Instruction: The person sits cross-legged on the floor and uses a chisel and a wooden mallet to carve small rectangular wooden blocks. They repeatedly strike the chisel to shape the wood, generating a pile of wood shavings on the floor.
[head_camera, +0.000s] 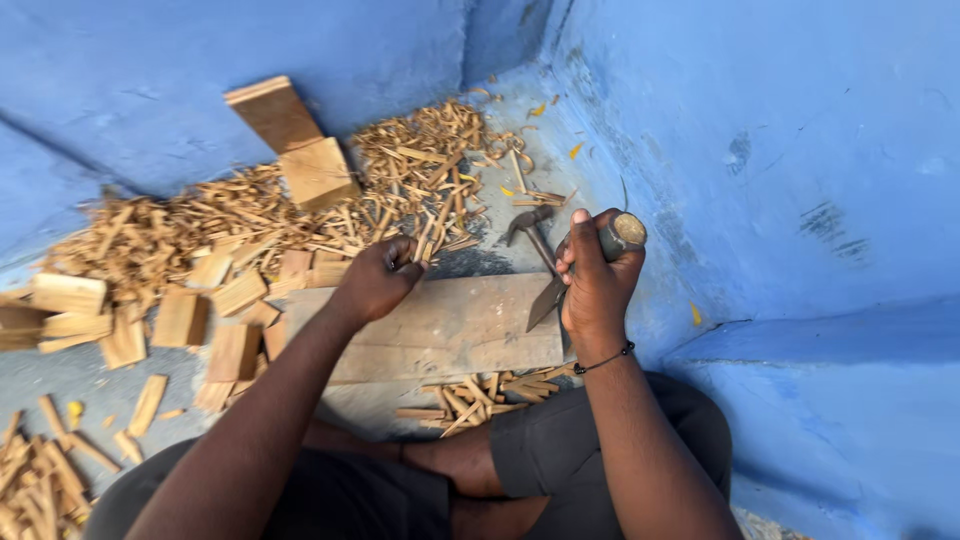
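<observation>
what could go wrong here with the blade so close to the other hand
1. The right hand holds a blade tool tip-down on the plank, and the left hand rests on that plank nearby; a slip might nick it.
2. The plank lies loose across the crossed legs and floor, so it could shift under a blow.
3. A hammer and loose wood splinters lie close around; they could catch the tool or prick the bare hands.
</observation>
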